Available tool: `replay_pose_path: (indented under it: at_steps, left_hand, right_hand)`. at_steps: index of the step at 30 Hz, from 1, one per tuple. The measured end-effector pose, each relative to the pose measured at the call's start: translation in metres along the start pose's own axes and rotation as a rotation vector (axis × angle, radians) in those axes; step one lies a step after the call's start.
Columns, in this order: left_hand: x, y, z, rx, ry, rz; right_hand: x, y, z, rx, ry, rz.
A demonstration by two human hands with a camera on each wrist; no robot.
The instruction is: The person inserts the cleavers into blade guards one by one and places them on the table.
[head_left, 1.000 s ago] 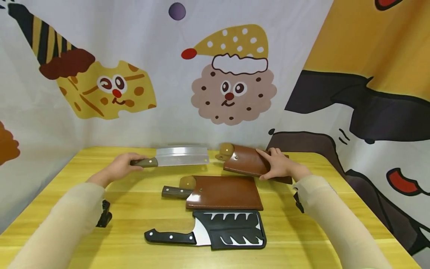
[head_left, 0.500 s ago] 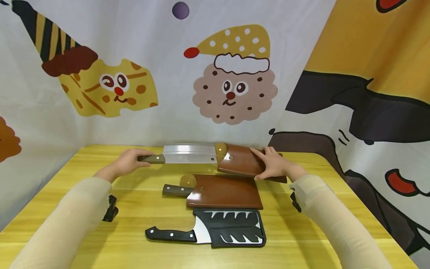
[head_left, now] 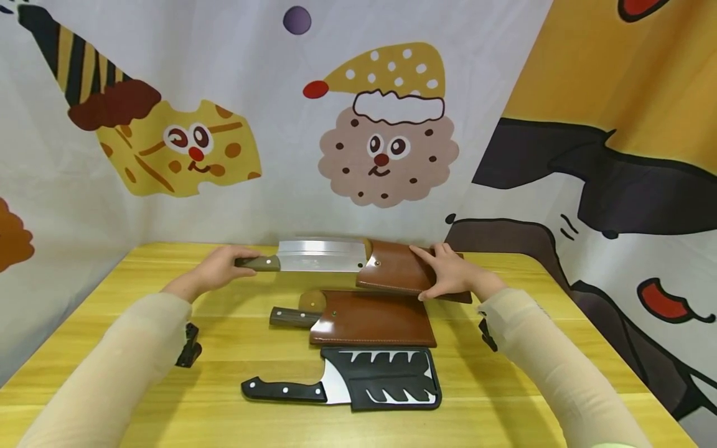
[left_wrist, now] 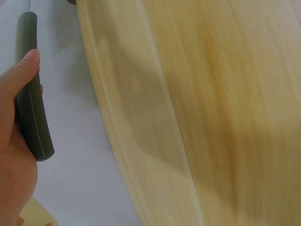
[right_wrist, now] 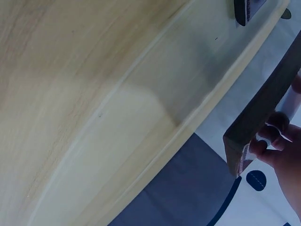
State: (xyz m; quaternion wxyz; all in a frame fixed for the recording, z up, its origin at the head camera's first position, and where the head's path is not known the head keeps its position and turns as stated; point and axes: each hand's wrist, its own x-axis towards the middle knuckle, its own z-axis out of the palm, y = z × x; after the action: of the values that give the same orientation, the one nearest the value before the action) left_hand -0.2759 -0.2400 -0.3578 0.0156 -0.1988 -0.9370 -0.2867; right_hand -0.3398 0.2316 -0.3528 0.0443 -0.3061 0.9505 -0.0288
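My left hand (head_left: pixel 217 272) grips the olive handle of a cleaver (head_left: pixel 320 256) at the back of the table. In the left wrist view the thumb lies along that handle (left_wrist: pixel 34 103). The bare blade points right, its front end overlapping the mouth of a brown leather knife sheath (head_left: pixel 389 264). A tan flap at that mouth is mostly hidden behind the blade. My right hand (head_left: pixel 452 274) holds the sheath across its right half, thumb on the near side. Fingers curl against the dark sheath (right_wrist: pixel 263 106) in the right wrist view.
In front lies a second brown sheath (head_left: pixel 378 320) with a dark-handled knife (head_left: pixel 294 317) in it. Nearer still is a black-handled cleaver (head_left: pixel 285 391) in a black slotted cover (head_left: pixel 394 379). A cartoon-printed cloth (head_left: pixel 269 211) hangs behind the wooden table (head_left: pixel 224 348).
My left hand has carried the cleaver rightward, bringing its blade from apart to overlapping the sheath's mouth. My right hand and the sheath have shifted slightly left.
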Motion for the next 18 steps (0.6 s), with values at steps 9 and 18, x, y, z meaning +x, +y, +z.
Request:
replay_pose_path:
  at_steps: [9,18]
  left_hand:
    - [0.005,0.009,0.007,-0.034,-0.006,0.016]
    - [0.012,0.016,0.013,-0.006,0.018,0.009]
  right_hand:
    - [0.002,-0.004,0.0,0.005,0.006,-0.008]
    - [0.002,-0.007,0.0,0.002,0.007,-0.022]
